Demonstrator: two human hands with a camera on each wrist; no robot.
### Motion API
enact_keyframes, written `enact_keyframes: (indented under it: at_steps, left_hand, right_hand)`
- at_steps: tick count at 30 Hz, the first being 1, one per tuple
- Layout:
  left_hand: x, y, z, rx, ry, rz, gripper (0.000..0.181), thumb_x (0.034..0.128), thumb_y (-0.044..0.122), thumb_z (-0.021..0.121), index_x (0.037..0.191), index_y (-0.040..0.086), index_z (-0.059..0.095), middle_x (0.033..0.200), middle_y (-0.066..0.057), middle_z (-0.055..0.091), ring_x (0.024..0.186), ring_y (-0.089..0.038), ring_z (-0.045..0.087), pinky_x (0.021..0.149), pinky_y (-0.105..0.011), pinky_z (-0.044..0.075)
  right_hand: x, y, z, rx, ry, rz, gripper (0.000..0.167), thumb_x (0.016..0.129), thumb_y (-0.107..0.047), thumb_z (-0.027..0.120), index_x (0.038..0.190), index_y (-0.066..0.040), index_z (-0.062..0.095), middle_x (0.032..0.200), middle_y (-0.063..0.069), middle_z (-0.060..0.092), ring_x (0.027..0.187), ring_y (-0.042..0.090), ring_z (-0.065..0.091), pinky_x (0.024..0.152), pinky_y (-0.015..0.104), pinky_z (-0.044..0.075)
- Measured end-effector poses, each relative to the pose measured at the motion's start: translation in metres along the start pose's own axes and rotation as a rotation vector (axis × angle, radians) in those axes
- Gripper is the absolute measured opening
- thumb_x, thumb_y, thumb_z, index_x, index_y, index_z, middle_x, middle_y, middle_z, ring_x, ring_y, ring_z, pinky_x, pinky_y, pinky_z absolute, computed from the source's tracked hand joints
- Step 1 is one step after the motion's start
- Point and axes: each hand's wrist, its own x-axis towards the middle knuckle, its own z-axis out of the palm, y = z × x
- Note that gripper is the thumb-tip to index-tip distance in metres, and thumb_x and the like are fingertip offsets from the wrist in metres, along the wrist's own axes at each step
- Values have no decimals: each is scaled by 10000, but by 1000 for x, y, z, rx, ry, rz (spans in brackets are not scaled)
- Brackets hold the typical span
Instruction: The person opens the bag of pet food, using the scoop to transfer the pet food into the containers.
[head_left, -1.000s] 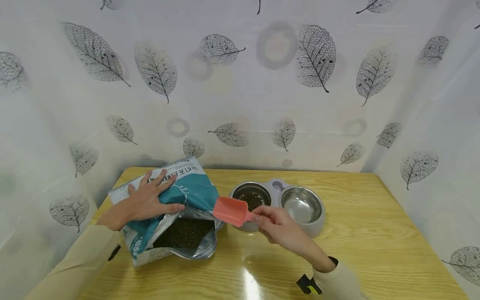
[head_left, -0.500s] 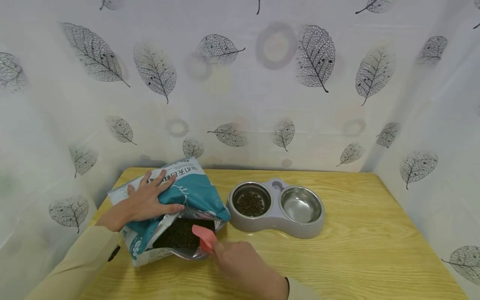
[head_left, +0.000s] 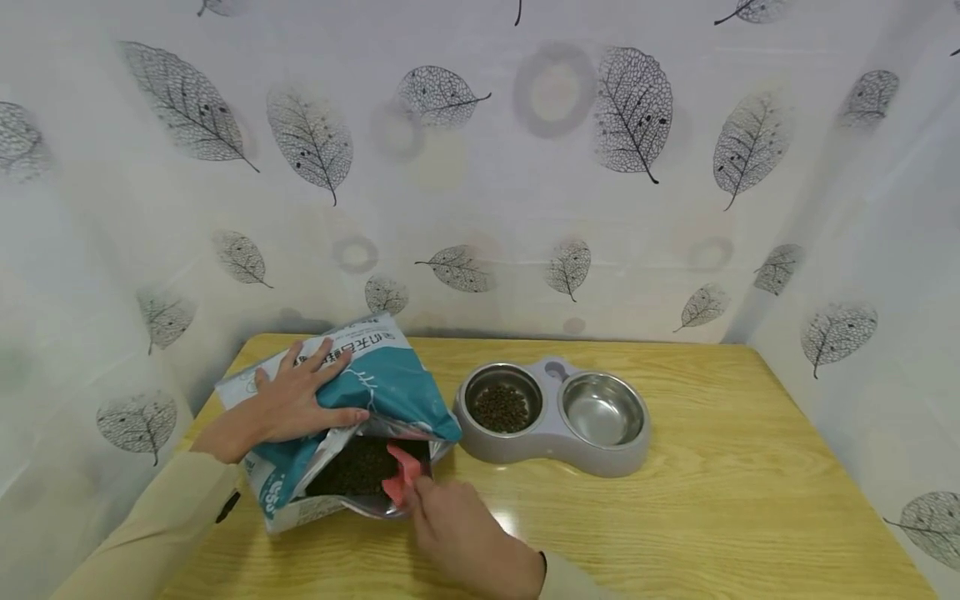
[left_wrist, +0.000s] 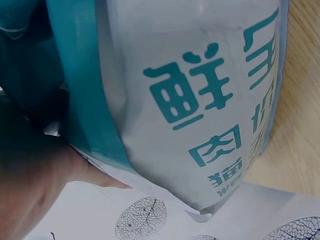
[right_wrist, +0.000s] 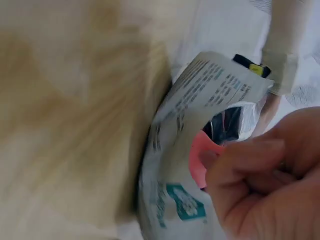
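Near the front of the wooden table (head_left: 712,467), grips a pink scoop (head_left: 408,473) by its handle in the right hand (head_left: 465,533), fingers curled round. Just beyond, with the scoop head inside the right end of its gaping mouth, a white-and-teal bag (head_left: 405,396) on its side at the left of the table; dark pellets (head_left: 356,467) within, depth of the scoop among them hard to tell. On top of the bag, rests the left hand (head_left: 300,404) with straight, spread fingers. Just right of the bag, a grey double stand (head_left: 551,435) with two steel bowls: brown pellets (head_left: 501,408) in the left bowl (head_left: 502,374), bare shiny metal in the right bowl (head_left: 602,419). Farthest, behind the table, a pale leaf-patterned sheet (head_left: 480,192).
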Motion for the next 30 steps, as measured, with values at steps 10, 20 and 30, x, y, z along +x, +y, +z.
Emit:
enact_keyframes:
  at_steps: [10,20,30]
  left_hand:
    - [0,0,1,5,-9,-8,1111,831,830,559,1658,181,200,1717,-227,92,1523,-607,-4,982,-943,81]
    - [0,0,0,8,-3,-1,1095,839,824,557,1658,190,201,1716,-228,102,1525,-603,1,979,-942,86]
    - [0,0,-1,-1,-11,-5,1100,841,821,556,1658,180,194,1715,-234,94,1524,-604,-5,981,-942,71]
  right_hand:
    - [-1,-2,10,1120,-235,466,312,1097,-222,471,1010,-9,682,545,-65,353,397,52,275,383,201,280]
    - [-13,4,7,1540,-292,627,238,1115,-207,395,1037,-69,573,568,-68,222,462,65,148,441,223,170]
    - [-21,2,-9,1472,-251,644,255,1093,-205,458,1085,-3,613,540,-69,245,430,66,147,410,215,210]
